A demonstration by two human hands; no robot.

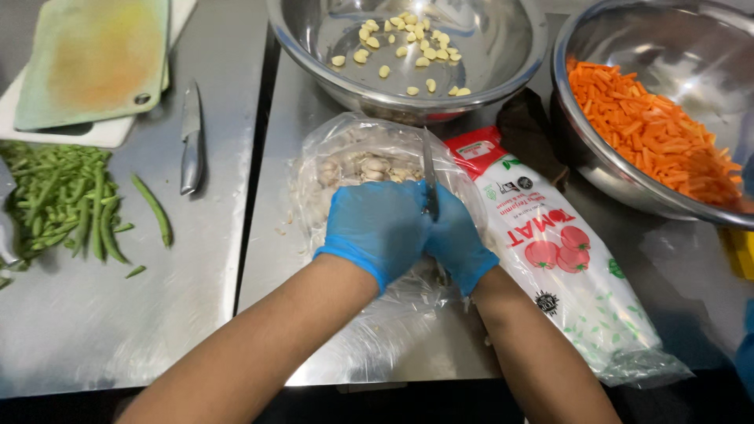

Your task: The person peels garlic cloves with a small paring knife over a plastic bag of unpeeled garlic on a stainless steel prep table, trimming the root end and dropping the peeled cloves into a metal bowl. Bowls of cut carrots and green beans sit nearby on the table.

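Over the clear bag of garlic [357,169], left hand [375,228] pinched a small, probably slippery clove; right hand [455,239] gripped the paring knife [429,177].

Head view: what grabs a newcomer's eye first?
Two blue-gloved hands meet at centre over a clear plastic bag of garlic: the left hand and the right hand, which grips a small knife blade up. At upper right, a steel bowl holds bright orange carrot sticks. Peeled garlic cloves sit in another bowl at top, and green beans lie far left.
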